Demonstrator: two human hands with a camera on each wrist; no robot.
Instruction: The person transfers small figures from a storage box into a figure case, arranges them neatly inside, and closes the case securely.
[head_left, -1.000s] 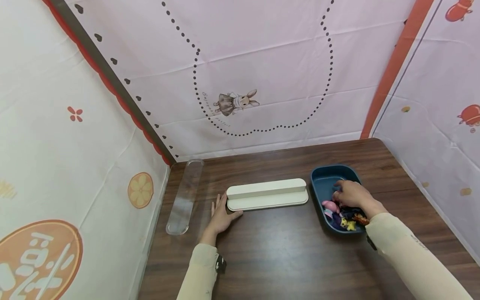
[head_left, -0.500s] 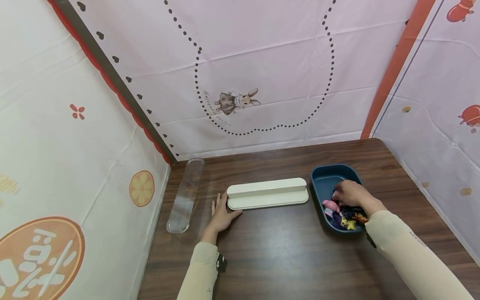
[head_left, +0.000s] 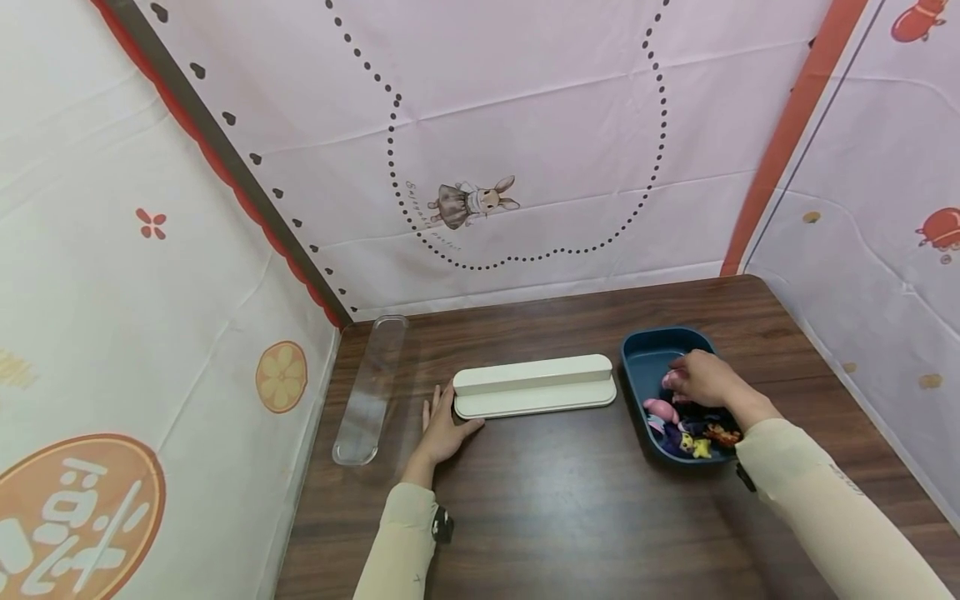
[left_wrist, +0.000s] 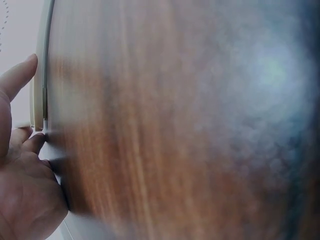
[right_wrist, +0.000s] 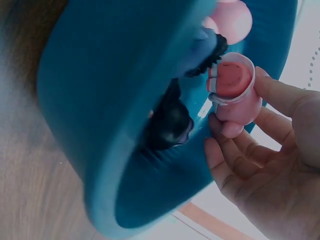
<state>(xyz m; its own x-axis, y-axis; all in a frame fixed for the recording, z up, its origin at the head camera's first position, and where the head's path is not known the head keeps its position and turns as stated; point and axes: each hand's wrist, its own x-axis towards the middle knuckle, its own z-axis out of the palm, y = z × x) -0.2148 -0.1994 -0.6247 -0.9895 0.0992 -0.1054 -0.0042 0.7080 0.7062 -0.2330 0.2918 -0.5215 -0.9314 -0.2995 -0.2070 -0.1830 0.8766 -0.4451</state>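
Observation:
At the left end of a long white stand with a raised back ledge (head_left: pixel 536 404), my left hand (head_left: pixel 441 435) rests with fingers spread, thumb along the front edge. The left wrist view shows that thumb (left_wrist: pixel 19 77) against the stand's edge. Over the blue tray (head_left: pixel 636 358), my right hand (head_left: pixel 708 382) pinches a pink toy figurine (right_wrist: pixel 242 107) between thumb and fingers. The figurine's red, pale-rimmed underside faces the right wrist camera. Beneath it in the tray lie a dark figurine (right_wrist: pixel 172 122), a larger pink toy (head_left: pixel 660 411) and a yellow star-shaped toy (head_left: pixel 701 448).
A long clear plastic cover (head_left: pixel 369 400) lies at the left of the wooden table (head_left: pixel 555 500). An orange-brown figurine (head_left: pixel 722 435) lies by the tray's near right wall. Printed cloth (head_left: pixel 555 150) hangs behind the table and along both sides.
My right hand has lifted slightly and moved toward the back of the tray, and the pink figurine now shows in its fingers. My left hand and the white stand stay put.

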